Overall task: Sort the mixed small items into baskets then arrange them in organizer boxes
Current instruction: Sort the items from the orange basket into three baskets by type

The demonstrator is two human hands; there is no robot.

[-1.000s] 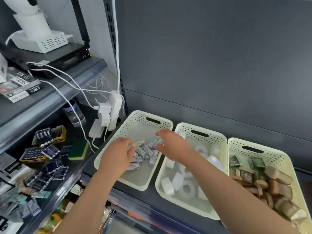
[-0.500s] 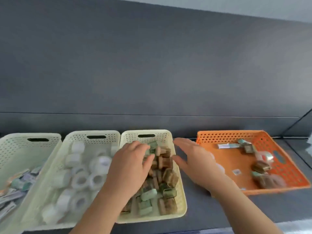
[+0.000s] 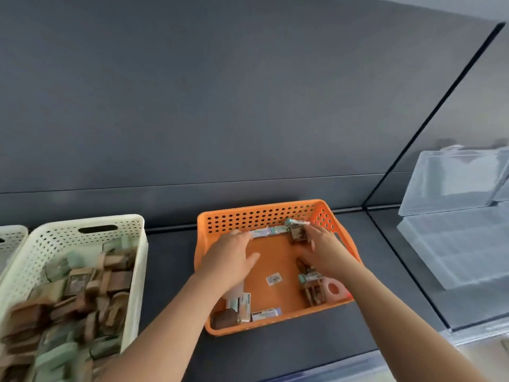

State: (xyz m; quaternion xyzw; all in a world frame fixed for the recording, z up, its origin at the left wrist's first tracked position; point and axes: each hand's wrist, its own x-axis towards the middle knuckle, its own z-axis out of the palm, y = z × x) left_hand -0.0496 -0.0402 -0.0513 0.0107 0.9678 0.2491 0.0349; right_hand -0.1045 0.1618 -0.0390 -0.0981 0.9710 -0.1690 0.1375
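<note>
Our left hand (image 3: 231, 257) is palm-down over the orange basket (image 3: 248, 217), fingers straight, thumb out, holding nothing. Its fingertips reach a long pale packet (image 3: 263, 232) at the back wall. Our right hand (image 3: 322, 252) lies loosely spread beside it, also holding nothing. Its fingertips are just beside a small brown box (image 3: 297, 236), and we cannot tell whether they touch it.

We count one orange basket, two cream ones, and what look like two clear organizer boxes (image 3: 454, 244) stacked on the right.

In the orange basket we also see:
- a teal-capped piece (image 3: 296, 222) near the back right corner
- a cluster of brown pieces (image 3: 312, 290) below our right wrist
- a pink-and-white ring (image 3: 333, 289) beside that cluster
- a white label (image 3: 274, 279) on the floor
- a dark brown piece (image 3: 224, 319) and flat packets (image 3: 243, 303) by the front left corner

Blur keeps us from an exact count.

The cream basket (image 3: 82, 223) to the left is heaped with brown and pale green blocks (image 3: 82, 285). Only an edge of the second cream basket (image 3: 11, 238) shows, and we cannot see what it holds.

Everything stands on a dark grey shelf (image 3: 170, 271) against a dark grey back panel (image 3: 220, 106).
</note>
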